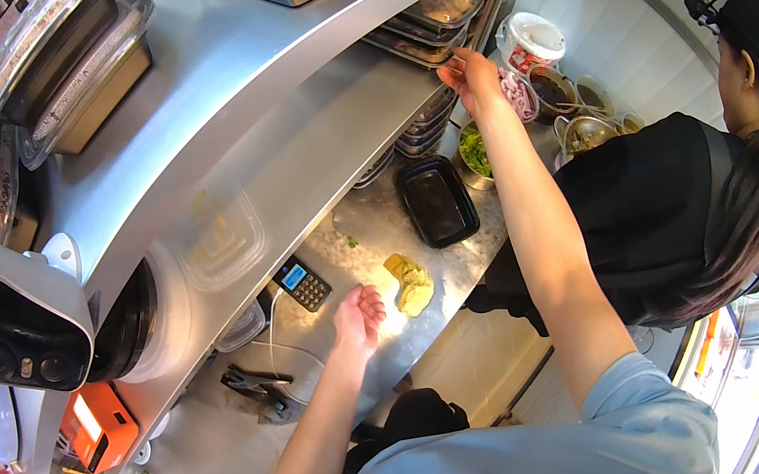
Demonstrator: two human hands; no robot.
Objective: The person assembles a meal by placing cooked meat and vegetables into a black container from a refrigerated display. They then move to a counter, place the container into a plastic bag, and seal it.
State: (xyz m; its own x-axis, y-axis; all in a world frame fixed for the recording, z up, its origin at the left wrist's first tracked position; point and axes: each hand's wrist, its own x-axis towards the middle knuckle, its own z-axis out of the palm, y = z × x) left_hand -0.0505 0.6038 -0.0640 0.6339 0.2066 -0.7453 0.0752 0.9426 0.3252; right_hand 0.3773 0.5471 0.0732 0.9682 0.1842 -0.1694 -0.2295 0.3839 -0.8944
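My left hand [360, 318] hovers over the metal worktop with its fingers curled in, and nothing shows in it. Just to its right lies a crumpled yellow lump [410, 284], whose kind I cannot make out. A black card terminal [302, 283] with a keypad rests to the hand's upper left. My right arm is stretched far forward. Its hand [473, 78] has its fingers apart beside a stack of lidded plastic containers [424, 29]; whether it touches them I cannot tell. Below that arm stands an empty black plastic tray [437, 201].
A co-worker in black [665, 212] stands close on my right. Past my right hand are a white bucket [531, 41] and a pot of chopped greens [474, 151]. A metal shelf [297, 58] overhangs the worktop. A white camera [21, 321] and an orange device [99, 426] are at left.
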